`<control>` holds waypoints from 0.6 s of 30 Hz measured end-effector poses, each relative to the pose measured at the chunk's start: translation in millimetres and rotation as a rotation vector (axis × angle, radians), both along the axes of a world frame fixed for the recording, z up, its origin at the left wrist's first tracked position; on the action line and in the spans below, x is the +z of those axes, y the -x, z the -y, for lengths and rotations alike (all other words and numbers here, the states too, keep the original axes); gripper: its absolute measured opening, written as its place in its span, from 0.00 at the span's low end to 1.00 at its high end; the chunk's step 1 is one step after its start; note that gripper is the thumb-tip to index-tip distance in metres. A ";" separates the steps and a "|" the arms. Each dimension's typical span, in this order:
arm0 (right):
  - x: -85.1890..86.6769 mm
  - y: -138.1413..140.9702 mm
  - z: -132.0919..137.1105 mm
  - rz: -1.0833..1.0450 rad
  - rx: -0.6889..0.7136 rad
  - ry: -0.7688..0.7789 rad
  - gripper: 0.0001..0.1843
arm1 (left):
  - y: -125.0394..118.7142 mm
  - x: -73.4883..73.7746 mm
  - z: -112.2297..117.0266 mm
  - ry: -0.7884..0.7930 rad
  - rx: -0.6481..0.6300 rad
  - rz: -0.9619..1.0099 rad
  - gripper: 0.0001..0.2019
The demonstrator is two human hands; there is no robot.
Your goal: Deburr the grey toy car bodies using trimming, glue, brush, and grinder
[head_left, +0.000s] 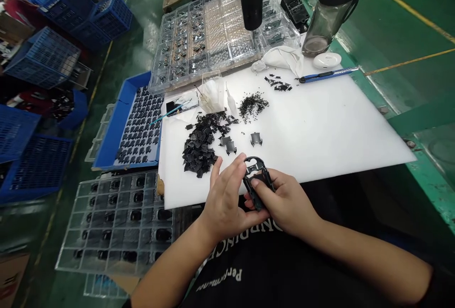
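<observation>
Just over the near edge of the white work board (pixel 341 128), a black plastic housing (pixel 256 175) with a rounded opening at its upper end is held between both hands. My right hand (pixel 287 199) is closed round its right side, the thumb pressed on its face. My left hand (pixel 225 196) steadies it from the left, with fingertips at the upper edge and thumb at the lower end; the other fingers stretch upward. Beyond the hands lie small black curved plates (pixel 256 139). A heap of black plastic pieces (pixel 201 144) is left of them, and tiny black parts (pixel 253 105) are scattered farther back.
Clear compartment trays (pixel 213 28) stand at the back, under a dark hanging cylinder (pixel 250 0). A blue tray (pixel 122 109) of black pieces and another compartment tray (pixel 121 222) are at left. A bottle (pixel 330 14), white case (pixel 327 60) and blue cutter (pixel 325 76) occupy the back right.
</observation>
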State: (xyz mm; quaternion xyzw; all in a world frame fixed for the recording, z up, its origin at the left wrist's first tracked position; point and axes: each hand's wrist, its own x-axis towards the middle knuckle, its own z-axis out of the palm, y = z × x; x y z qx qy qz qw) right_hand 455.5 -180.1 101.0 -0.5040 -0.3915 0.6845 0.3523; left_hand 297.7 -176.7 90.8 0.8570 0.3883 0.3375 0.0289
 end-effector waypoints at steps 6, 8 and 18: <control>-0.3 -2.8 -1.9 -0.133 0.033 0.082 0.08 | 3.5 -3.0 -1.8 0.030 0.028 0.019 0.52; -2.4 -4.5 0.5 -0.225 0.040 0.057 0.06 | 6.0 -3.2 -4.0 0.072 0.014 0.057 0.54; -6.4 -2.0 12.1 -0.129 0.023 -0.055 0.08 | 10.2 -17.0 -5.4 0.089 -0.049 0.162 0.57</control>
